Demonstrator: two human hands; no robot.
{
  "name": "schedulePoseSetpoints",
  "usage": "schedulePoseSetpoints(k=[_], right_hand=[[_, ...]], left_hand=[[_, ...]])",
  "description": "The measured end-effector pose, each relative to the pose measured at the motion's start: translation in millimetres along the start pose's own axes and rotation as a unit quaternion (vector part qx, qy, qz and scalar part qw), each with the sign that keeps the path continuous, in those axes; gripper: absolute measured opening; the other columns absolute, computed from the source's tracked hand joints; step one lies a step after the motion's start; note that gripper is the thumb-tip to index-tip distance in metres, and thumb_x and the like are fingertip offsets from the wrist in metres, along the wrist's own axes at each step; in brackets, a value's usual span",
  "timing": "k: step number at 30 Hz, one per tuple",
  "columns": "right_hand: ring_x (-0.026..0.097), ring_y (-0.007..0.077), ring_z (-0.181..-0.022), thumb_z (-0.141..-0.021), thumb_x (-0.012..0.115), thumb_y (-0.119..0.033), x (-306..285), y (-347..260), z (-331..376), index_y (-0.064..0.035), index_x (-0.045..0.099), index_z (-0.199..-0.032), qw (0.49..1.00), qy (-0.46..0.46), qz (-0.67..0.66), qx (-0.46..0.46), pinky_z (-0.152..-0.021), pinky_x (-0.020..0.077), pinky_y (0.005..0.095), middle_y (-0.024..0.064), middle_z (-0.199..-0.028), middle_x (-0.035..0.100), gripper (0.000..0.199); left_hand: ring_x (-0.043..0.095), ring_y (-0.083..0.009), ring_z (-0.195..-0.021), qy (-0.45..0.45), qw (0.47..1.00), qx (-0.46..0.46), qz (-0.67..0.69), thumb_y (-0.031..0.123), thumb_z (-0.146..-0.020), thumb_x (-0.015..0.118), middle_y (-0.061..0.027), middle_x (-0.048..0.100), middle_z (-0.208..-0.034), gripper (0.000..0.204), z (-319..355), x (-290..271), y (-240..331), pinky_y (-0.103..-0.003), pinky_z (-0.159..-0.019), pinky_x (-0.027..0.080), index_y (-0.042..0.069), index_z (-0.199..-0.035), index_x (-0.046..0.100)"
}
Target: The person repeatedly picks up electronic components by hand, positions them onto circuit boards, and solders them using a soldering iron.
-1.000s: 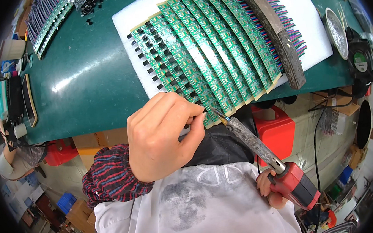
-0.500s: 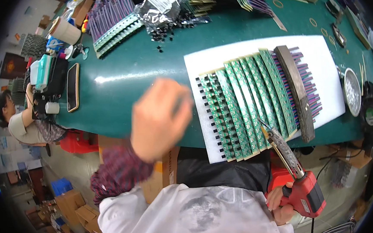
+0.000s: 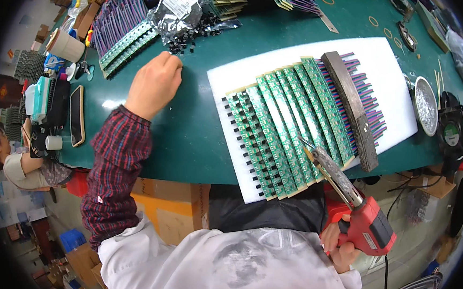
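1. The scene is brightly and evenly lit from above, with colours clear across the green table (image 3: pixel 188 142).
2. A pale sheen of glare lies on the table just below the left hand (image 3: pixel 155 85), beside the phone (image 3: pixel 77 115).
3. Shadows are soft and short; a faint one sits under the left hand.
4. The fisheye lens bends the table's edge and leaves black corners.
5. The soldering gun (image 3: pixel 354 211) in the right hand (image 3: pixel 339 244) is sharp; things at the rim look smeared.

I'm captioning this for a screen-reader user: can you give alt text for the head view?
A person's left hand reaches to small black parts on a green table, while the right hand holds a red soldering gun over overlapping green circuit boards on white foam.
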State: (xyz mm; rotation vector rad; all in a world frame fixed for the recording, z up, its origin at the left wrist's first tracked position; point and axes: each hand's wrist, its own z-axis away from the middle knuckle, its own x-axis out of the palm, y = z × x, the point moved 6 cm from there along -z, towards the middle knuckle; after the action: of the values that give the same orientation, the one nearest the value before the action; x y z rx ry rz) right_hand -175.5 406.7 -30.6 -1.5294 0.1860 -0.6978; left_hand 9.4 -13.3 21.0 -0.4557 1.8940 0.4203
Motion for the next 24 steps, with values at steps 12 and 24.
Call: schedulePoseSetpoints(k=[12,24], right_hand=[[0.053,0.0141,-0.054,-0.087,0.055,-0.006,50.4,-26.6,-41.6,-0.0072,0.026,-0.142,0.956,-0.181,0.219,-0.075,-0.054,0.0467,0.0276,0.0106,-0.072,0.06,0.062],[0.055,0.0133,-0.053,-0.084,0.058,0.003,60.6,-28.7,-41.5,-0.0066,0.026,-0.138,0.935,-0.249,0.224,-0.118,-0.051,0.0466,0.0247,0.0119,-0.071,0.061,0.064]], left_hand=[[0.061,-0.0221,-0.066,-0.097,0.851,0.12,0.501,-0.004,-0.068,0.069,-0.0101,0.06,-0.082,0.029,55.0,-52.3,215.7,-0.032,-0.054,0.051,-0.001,-0.097,0.067],[0.056,-0.0223,-0.061,0.026,0.883,0.225,0.412,0.007,-0.062,0.068,-0.0094,0.059,-0.077,0.041,79.8,-47.7,253.2,-0.031,-0.051,0.044,-0.007,-0.101,0.066]])
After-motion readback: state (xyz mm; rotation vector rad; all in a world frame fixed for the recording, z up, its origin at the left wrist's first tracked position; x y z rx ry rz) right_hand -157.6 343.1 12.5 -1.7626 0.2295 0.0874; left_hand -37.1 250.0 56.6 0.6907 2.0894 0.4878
